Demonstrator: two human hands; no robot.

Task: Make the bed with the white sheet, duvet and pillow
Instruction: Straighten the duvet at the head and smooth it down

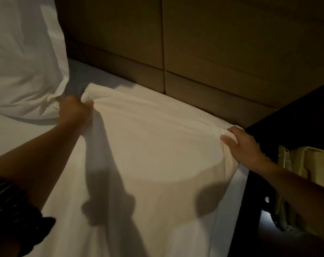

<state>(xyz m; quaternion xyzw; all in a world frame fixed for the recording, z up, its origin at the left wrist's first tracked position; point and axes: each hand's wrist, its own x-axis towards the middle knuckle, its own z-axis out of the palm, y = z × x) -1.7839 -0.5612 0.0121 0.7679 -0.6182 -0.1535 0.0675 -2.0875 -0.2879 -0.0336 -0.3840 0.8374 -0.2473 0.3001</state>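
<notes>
Two hands hold the top edge of the white duvet (157, 145), a soft, smooth cloth spread flat over the bed, with fine creases running along the edge between the two grips. The left hand (75, 110) is a tight fist bunching the duvet's thick, rounded corner, with its bare forearm stretched forward from a dark sleeve (11, 210). The right hand (241, 143) curls its fingers and thumb round a gathered fold at the bed's right edge, arm also extended. Just beside the left fist a plump, crumpled white pillow (22, 62) leans against the headboard (231, 43), whose flat tan panels meet at straight seams. A strip of white sheet (120, 84) shows between duvet and headboard. To the right, a dark table (296, 112) carries a beige telephone (311, 164) with a coiled cord.
</notes>
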